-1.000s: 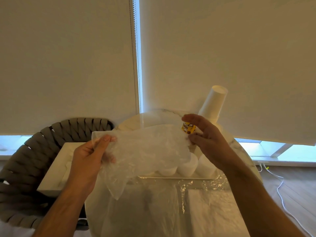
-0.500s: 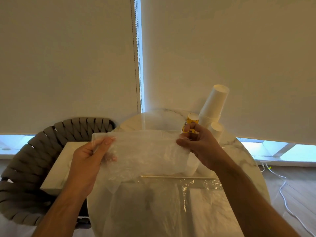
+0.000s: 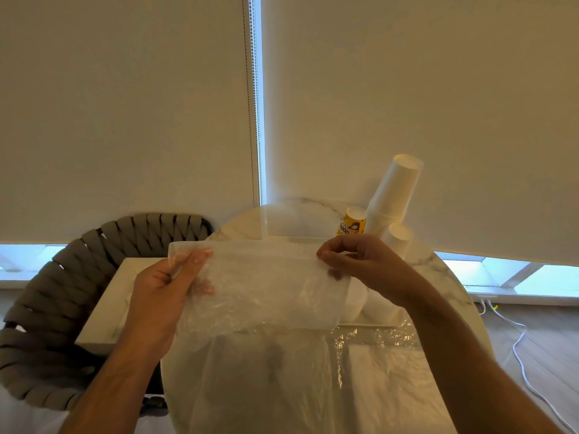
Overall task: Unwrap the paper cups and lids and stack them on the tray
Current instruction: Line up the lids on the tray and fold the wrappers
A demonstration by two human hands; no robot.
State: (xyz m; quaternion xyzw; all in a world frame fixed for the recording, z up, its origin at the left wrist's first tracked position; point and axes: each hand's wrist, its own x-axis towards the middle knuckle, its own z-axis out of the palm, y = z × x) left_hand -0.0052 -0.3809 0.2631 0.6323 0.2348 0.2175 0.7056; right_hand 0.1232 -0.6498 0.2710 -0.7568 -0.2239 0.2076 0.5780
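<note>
You've got the wrap (image 3: 266, 289) stretched flat btwn both hands, held up over the table (image 3: 438, 277). Left hand (image 3: 166, 286) pinches its left top corner, thumb on the near face, fingers behind, showing thru the film. Right hand (image 3: 360, 261) pinches the right top edge w/ curled fingers. Probably you're pulling it taut to fold or flatten it, so an empty wrapper doesn't drift back over the work. The tall cup stack (image 3: 393, 195) stands rim-down and leaning at the table's far right, w/ a yellow cup (image 3: 352, 222) just beside it and a short white cup (image 3: 398, 238) in front; more white cups (image 3: 355, 303) lie low behind the wrap, right of centre. Can't tell if they sit in the tray (image 3: 366, 324), only a thin edge shows under the film. Lids: can't make any out. More plastic (image 3: 313, 386) covers the near table, likely waiting to be cleared. Chair (image 3: 62, 292) at left carries a white box (image 3: 106, 305), well apart from the cups.
</note>
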